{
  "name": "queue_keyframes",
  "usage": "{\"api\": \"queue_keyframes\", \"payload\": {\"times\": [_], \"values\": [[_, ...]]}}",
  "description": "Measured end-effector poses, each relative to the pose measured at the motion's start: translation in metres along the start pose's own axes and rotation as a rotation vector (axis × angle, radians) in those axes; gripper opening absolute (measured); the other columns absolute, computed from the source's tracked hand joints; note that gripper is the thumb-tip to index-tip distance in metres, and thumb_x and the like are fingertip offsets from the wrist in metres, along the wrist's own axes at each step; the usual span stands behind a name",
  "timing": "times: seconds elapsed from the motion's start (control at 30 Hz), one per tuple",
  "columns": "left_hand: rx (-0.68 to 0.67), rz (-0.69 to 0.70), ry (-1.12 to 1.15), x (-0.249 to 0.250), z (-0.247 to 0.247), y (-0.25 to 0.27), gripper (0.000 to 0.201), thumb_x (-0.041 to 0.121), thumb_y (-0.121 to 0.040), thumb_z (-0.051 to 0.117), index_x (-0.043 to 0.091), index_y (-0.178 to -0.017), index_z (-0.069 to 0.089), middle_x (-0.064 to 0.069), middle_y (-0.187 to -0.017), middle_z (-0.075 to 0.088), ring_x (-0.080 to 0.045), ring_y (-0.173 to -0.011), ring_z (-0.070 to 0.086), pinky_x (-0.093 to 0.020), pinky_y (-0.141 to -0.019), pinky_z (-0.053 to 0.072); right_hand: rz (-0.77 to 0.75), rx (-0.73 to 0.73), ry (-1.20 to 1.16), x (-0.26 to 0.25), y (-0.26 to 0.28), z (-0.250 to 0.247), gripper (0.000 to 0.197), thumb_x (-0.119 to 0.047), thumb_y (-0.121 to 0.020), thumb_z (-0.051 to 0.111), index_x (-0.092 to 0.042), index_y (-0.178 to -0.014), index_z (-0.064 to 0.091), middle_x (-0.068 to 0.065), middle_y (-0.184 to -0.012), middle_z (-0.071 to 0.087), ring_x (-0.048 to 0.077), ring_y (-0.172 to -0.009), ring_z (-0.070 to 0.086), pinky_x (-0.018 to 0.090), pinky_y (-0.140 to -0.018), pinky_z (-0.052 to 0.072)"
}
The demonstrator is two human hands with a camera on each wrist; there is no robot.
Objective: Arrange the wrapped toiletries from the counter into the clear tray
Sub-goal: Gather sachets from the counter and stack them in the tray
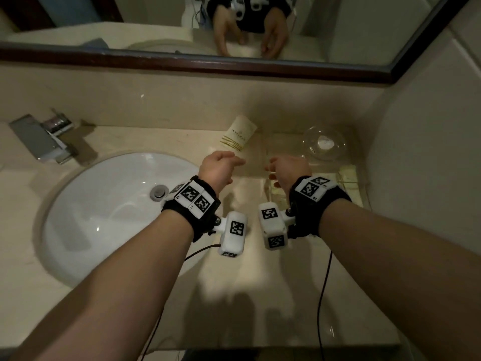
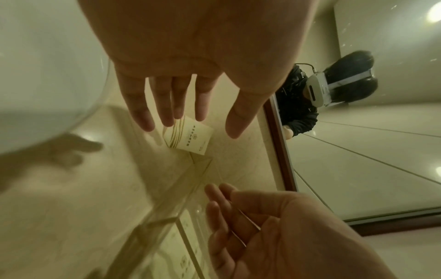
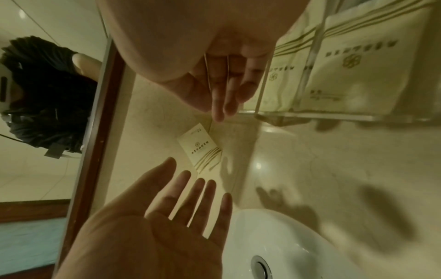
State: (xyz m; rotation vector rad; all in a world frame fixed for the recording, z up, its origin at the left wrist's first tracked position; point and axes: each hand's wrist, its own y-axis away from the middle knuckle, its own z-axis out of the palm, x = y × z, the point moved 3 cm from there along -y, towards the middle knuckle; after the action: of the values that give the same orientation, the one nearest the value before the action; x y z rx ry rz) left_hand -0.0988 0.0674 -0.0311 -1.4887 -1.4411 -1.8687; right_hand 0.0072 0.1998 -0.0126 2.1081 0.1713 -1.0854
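Observation:
One cream wrapped packet [image 1: 240, 135] [image 2: 188, 137] [image 3: 199, 149] with gold stripes lies flat on the counter near the back wall. To its right stands the clear tray [image 1: 266, 152] [image 2: 188, 181] [image 3: 310, 116], with similar wrapped packets [image 1: 348, 175] [image 3: 358, 66] inside at its right end. My left hand [image 1: 229, 162] [image 2: 200, 126] hovers just in front of the loose packet, fingers straight and spread, holding nothing. My right hand [image 1: 276, 169] [image 3: 212, 107] hangs over the tray's left end, fingers relaxed and empty. The palms face each other.
A white sink [image 1: 109, 212] [image 3: 274, 245] fills the counter's left side, with a chrome faucet [image 1: 41, 139] behind it. A glass bowl [image 1: 325, 145] sits behind the tray. A dark-framed mirror [image 1: 197, 61] runs along the back wall. A wall closes the right side.

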Motion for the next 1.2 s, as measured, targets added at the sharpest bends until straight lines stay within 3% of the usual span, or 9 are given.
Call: {"api": "queue_keyframes", "payload": {"times": [0.07, 0.13, 0.23, 0.43, 0.57, 0.77, 0.9, 1.03, 1.2], "values": [[-0.011, 0.017, -0.052, 0.004, -0.006, -0.012, 0.048, 0.026, -0.078, 0.077, 0.016, -0.122, 0.063, -0.004, -0.12, 0.066, -0.019, -0.112, 0.06, -0.038, -0.09, 0.053, 0.009, -0.037, 0.028, -0.007, -0.007, 0.013, 0.016, -0.012, -0.085, 0.058, -0.016, -0.086, 0.074, 0.009, -0.1, 0.074, 0.026, -0.09, 0.068, 0.046, -0.09, 0.057], [-0.027, 0.034, -0.096, 0.008, -0.01, -0.022, 0.057, 0.03, -0.073, 0.077, 0.016, -0.125, 0.062, -0.004, -0.123, 0.065, -0.02, -0.114, 0.059, -0.043, -0.098, 0.05, 0.021, -0.057, 0.004, -0.012, -0.012, 0.022, 0.028, -0.007, -0.091, 0.052, -0.007, -0.113, 0.069, 0.009, -0.096, 0.069, 0.021, -0.081, 0.065, 0.036, -0.073, 0.058], [-0.069, 0.058, -0.15, 0.016, -0.012, -0.04, 0.056, 0.027, -0.076, 0.076, 0.015, -0.129, 0.061, -0.001, -0.126, 0.064, -0.019, -0.114, 0.057, -0.035, -0.098, 0.047, 0.083, -0.04, -0.074, -0.021, -0.02, 0.033, 0.03, -0.002, -0.097, 0.043, -0.003, -0.118, 0.064, 0.005, -0.082, 0.061, 0.016, -0.067, 0.061, 0.026, -0.051, 0.047], [-0.136, 0.134, -0.32, 0.021, -0.006, -0.074, 0.049, 0.024, -0.083, 0.073, 0.014, -0.13, 0.062, -0.002, -0.138, 0.052, -0.018, -0.119, 0.051, -0.024, -0.091, 0.04, 0.094, -0.11, 0.034, -0.034, -0.043, 0.046, 0.038, -0.008, -0.095, 0.05, 0.001, -0.131, 0.055, 0.01, -0.104, 0.06, 0.019, -0.085, 0.061, 0.035, -0.079, 0.056], [-0.181, 0.094, -0.38, 0.017, 0.001, -0.093, 0.051, 0.03, -0.085, 0.072, 0.016, -0.132, 0.06, 0.001, -0.148, 0.041, -0.019, -0.127, 0.047, -0.022, -0.092, 0.039, 0.103, -0.102, 0.016, -0.036, -0.055, 0.049, 0.04, 0.0, -0.095, 0.048, -0.004, -0.135, 0.054, 0.004, -0.092, 0.063, 0.018, -0.079, 0.063, 0.029, -0.061, 0.052], [-0.21, 0.059, -0.41, 0.009, 0.008, -0.109, 0.063, 0.035, -0.082, 0.073, 0.01, -0.137, 0.056, -0.006, -0.144, 0.049, -0.021, -0.119, 0.054, -0.019, -0.077, 0.04, 0.12, -0.105, -0.064, -0.035, -0.062, 0.048, 0.039, 0.002, -0.098, 0.044, -0.002, -0.137, 0.048, 0.01, -0.108, 0.059, 0.018, -0.068, 0.059, 0.029, -0.054, 0.041], [-0.207, 0.081, -0.383, 0.014, 0.006, -0.106, 0.035, 0.026, -0.088, 0.068, 0.004, -0.115, 0.069, -0.006, -0.109, 0.065, -0.004, -0.073, 0.054, -0.005, -0.044, 0.036, 0.115, -0.061, -0.072, -0.034, -0.059, 0.05, 0.036, -0.002, -0.094, 0.053, -0.004, -0.129, 0.056, 0.011, -0.11, 0.067, 0.022, -0.08, 0.066, 0.027, -0.055, 0.044], [-0.139, 0.016, -0.198, 0.017, -0.005, -0.096, 0.025, 0.021, -0.088, 0.069, 0.009, -0.11, 0.072, -0.004, -0.104, 0.069, -0.008, -0.077, 0.059, -0.015, -0.056, 0.043, 0.12, -0.036, -0.084, -0.033, -0.055, 0.049, 0.02, -0.006, -0.09, 0.058, -0.004, -0.109, 0.063, 0.004, -0.086, 0.065, 0.02, -0.077, 0.066, 0.027, -0.056, 0.046], [-0.141, 0.059, -0.134, 0.02, -0.013, -0.076, 0.027, 0.016, -0.084, 0.072, 0.01, -0.111, 0.073, -0.003, -0.103, 0.072, -0.013, -0.089, 0.064, -0.02, -0.067, 0.045, 0.105, -0.021, -0.085, -0.027, -0.047, 0.056, 0.008, -0.019, -0.087, 0.062, -0.012, -0.083, 0.06, 0.005, -0.088, 0.067, 0.024, -0.087, 0.066, 0.04, -0.079, 0.057]]}}
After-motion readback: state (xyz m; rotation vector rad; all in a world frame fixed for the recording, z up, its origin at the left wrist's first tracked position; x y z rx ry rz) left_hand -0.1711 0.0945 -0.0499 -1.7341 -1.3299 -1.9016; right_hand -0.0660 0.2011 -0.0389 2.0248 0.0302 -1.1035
